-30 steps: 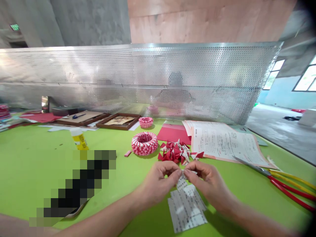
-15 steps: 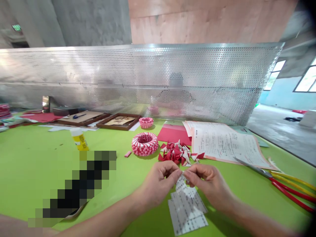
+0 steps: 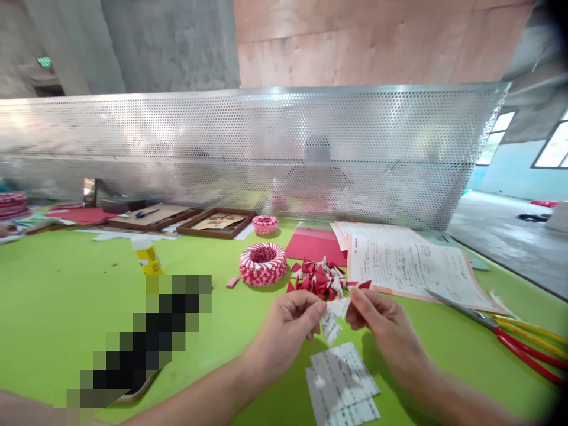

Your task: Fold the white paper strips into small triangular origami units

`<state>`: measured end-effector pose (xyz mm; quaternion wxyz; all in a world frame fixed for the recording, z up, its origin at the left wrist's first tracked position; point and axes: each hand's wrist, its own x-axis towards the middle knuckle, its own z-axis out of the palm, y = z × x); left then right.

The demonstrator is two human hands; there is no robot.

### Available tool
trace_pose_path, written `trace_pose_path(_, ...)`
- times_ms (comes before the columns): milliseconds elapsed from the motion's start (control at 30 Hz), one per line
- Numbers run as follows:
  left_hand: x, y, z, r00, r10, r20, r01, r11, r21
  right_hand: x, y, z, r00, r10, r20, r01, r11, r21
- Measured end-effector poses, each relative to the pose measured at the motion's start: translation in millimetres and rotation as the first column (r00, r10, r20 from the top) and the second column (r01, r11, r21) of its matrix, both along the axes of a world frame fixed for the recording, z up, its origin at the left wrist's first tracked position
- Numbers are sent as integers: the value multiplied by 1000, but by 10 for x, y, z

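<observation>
Between my two hands is a small piece of printed paper (image 3: 332, 326), partly folded, with a white flap at its top. My left hand (image 3: 296, 316) pinches its left side between thumb and fingers. The flap's right end is pinched in my right hand (image 3: 377, 313). Below them, printed paper slips (image 3: 344, 378) lie overlapping on the green table (image 3: 213, 337). Just beyond my fingers sits a pile of red and white folded paper pieces (image 3: 316, 277). A red and white ring of folded paper (image 3: 262, 264) stands to the left of that pile.
Scissors (image 3: 492, 322) with red and yellow handles lie at right, over a printed sheet (image 3: 399, 260). Red paper (image 3: 316, 244) and a smaller paper ring (image 3: 265, 225) are farther back. A glue stick (image 3: 148, 257) stands left. A perforated metal screen (image 3: 248, 148) borders the table.
My right hand has moved slightly right, away from my left, and the paper's white flap now shows stretched between them. The view has shifted a little.
</observation>
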<state>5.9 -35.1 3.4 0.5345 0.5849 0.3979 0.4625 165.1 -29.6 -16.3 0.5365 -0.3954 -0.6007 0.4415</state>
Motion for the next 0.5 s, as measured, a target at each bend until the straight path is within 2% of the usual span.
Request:
trace_pose_path(100, -8, 18, -9, 993, 33, 109, -29, 999, -42, -21, -39, -7, 998, 65, 13, -65, 998, -9)
trace_pose_path(233, 2, 22, -50, 973, -3, 231, 23, 996, -85, -96, -82, -23, 986, 163, 21, -163, 986, 15)
trace_pose_path(433, 5, -4, -55, 981, -89, 173, 108, 989, -100, -51, -26, -49, 999, 29, 26, -31, 995, 92)
trace_pose_path(500, -5, -4, -49, 982, -108, 157, 126, 986, -110, -13, 0, -58, 998, 23, 53, -30, 991, 132)
